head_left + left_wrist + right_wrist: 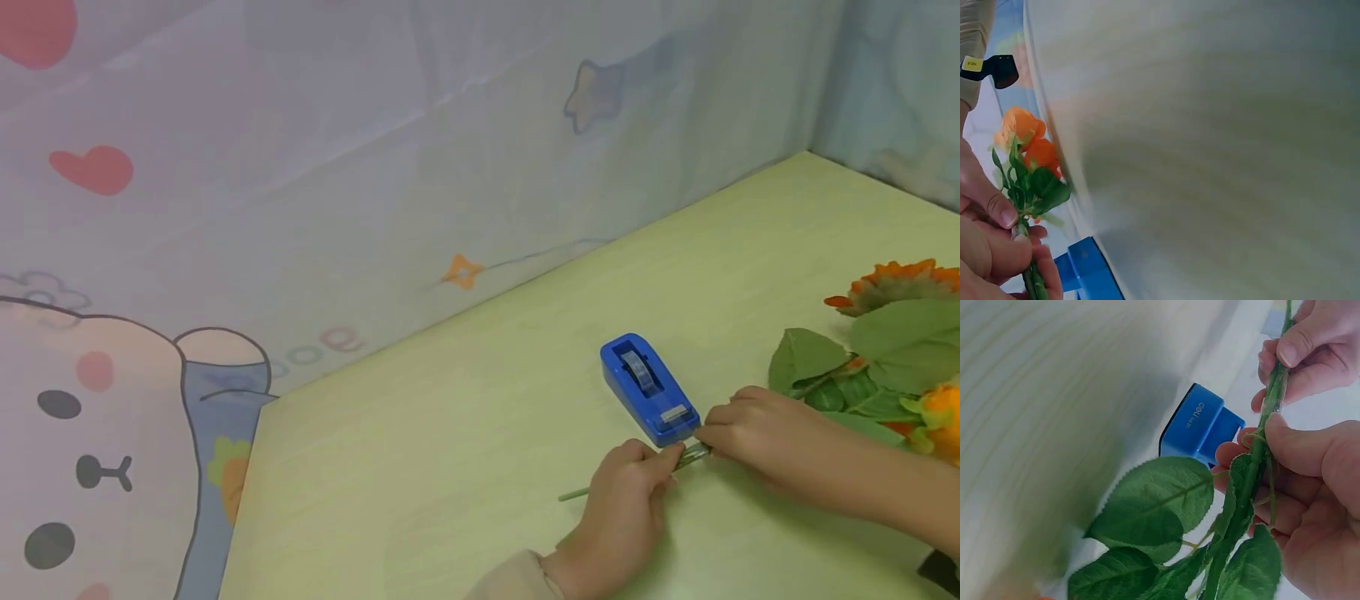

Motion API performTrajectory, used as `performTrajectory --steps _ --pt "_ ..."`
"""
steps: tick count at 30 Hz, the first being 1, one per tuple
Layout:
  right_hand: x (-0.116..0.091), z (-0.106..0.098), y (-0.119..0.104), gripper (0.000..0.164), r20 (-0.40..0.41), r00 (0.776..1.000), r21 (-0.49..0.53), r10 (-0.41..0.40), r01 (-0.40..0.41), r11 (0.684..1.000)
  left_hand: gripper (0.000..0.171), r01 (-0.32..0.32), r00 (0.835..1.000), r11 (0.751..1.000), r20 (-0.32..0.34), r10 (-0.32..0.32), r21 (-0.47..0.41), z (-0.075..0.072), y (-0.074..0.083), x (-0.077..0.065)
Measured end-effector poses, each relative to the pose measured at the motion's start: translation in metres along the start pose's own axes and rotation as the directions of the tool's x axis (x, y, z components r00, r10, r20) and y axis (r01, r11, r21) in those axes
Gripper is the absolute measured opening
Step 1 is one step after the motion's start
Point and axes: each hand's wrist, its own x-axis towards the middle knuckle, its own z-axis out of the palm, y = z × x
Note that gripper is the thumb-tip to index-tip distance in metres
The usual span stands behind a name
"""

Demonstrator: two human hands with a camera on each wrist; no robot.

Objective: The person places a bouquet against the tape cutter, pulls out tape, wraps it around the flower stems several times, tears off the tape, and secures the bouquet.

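Observation:
Both hands hold a bundle of green flower stems [1250, 465] with leaves and orange flowers [1022, 128]. My left hand [622, 500] pinches the stems toward their bare lower end, which sticks out to its left in the head view. Just above, my right hand [765, 437] grips the same stems between thumb and fingers, on the leafy side. Between the two hands a shiny piece of clear tape [1274, 399] lies round the stems. A blue tape dispenser [648, 387] with a clear roll stands on the table just beyond the fingertips.
The pale green table [450, 450] meets a printed cloth [375, 150] along its far edge. Leaves [907, 342] and orange blooms [945, 417] spread over the table's right side. A small dark object [941, 571] shows at the lower right.

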Motion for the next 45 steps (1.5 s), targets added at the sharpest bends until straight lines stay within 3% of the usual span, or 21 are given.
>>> performTrajectory --steps 3,5,9,12,15,17,18,20,22,25,27,29,32,36,39,42,45 --pt "0.002 0.003 0.002 0.026 -0.005 1.000 0.012 0.015 -0.015 1.000 0.031 0.056 0.998 0.997 0.024 -0.055 -0.048 0.001 0.000 0.001" --pt "0.002 0.005 0.003 0.027 -0.050 0.999 0.014 0.003 -0.003 1.000 0.029 0.111 0.991 0.991 0.078 -0.105 -0.078 0.001 0.000 0.002" --pt "0.002 0.009 0.006 0.034 -0.177 0.983 -0.006 -0.043 0.043 0.999 0.015 0.194 0.960 0.978 0.220 -0.173 -0.078 -0.002 -0.001 0.009" --pt "0.002 0.011 0.006 0.027 -0.248 0.966 -0.021 -0.072 0.069 0.997 0.013 0.238 0.924 0.968 0.325 -0.201 -0.079 -0.006 -0.002 0.016" --pt "0.005 0.013 0.007 0.011 -0.305 0.947 -0.029 -0.098 0.093 0.995 0.026 0.359 0.867 0.923 0.415 -0.276 -0.138 -0.008 -0.005 0.022" --pt "0.007 0.015 0.007 0.027 -0.336 0.935 -0.037 -0.111 0.104 0.994 0.027 0.431 0.835 0.885 0.450 -0.317 -0.175 -0.008 -0.007 0.023" --pt "0.007 0.016 0.006 0.040 -0.348 0.931 -0.042 -0.113 0.105 0.994 0.026 0.450 0.829 0.872 0.455 -0.326 -0.195 -0.008 -0.008 0.023" --pt "0.008 0.017 0.006 0.057 -0.364 0.925 -0.042 -0.111 0.103 0.994 0.023 0.448 0.837 0.866 0.445 -0.319 -0.222 -0.007 -0.011 0.024" --pt "0.008 0.019 0.007 0.061 -0.387 0.916 -0.041 -0.102 0.093 0.995 0.018 0.440 0.852 0.860 0.423 -0.309 -0.258 -0.007 -0.013 0.023" --pt "0.007 0.019 0.009 0.041 -0.400 0.914 -0.008 -0.063 0.065 0.998 0.014 0.456 0.860 0.829 0.400 -0.317 -0.324 -0.007 -0.016 0.022" --pt "0.007 0.019 0.011 0.041 -0.389 0.920 0.002 -0.041 0.045 0.999 0.014 0.470 0.859 0.810 0.394 -0.328 -0.351 -0.008 -0.017 0.021" --pt "0.006 0.019 0.013 0.044 -0.352 0.935 -0.001 -0.034 0.036 0.999 0.015 0.470 0.860 0.810 0.387 -0.332 -0.350 -0.008 -0.018 0.020" --pt "0.005 0.017 0.015 0.062 -0.297 0.953 -0.029 -0.056 0.050 0.998 0.016 0.429 0.881 0.848 0.353 -0.317 -0.311 -0.007 -0.017 0.020" --pt "0.005 0.012 0.016 0.058 -0.241 0.969 -0.031 -0.056 0.050 0.998 0.015 0.311 0.931 0.922 0.267 -0.247 -0.231 -0.006 -0.017 0.021" --pt "0.006 0.010 0.017 0.058 -0.198 0.979 -0.033 -0.042 0.037 0.999 0.014 0.224 0.961 0.961 0.202 -0.190 -0.160 -0.005 -0.017 0.021" --pt "0.006 0.010 0.017 0.060 -0.178 0.983 -0.038 -0.038 0.031 0.999 0.012 0.194 0.968 0.975 0.183 -0.172 -0.108 -0.003 -0.015 0.021" --pt "0.006 0.012 0.016 0.062 -0.190 0.981 -0.048 -0.037 0.029 0.998 0.011 0.229 0.950 0.971 0.233 -0.207 -0.070 0.000 -0.011 0.021"
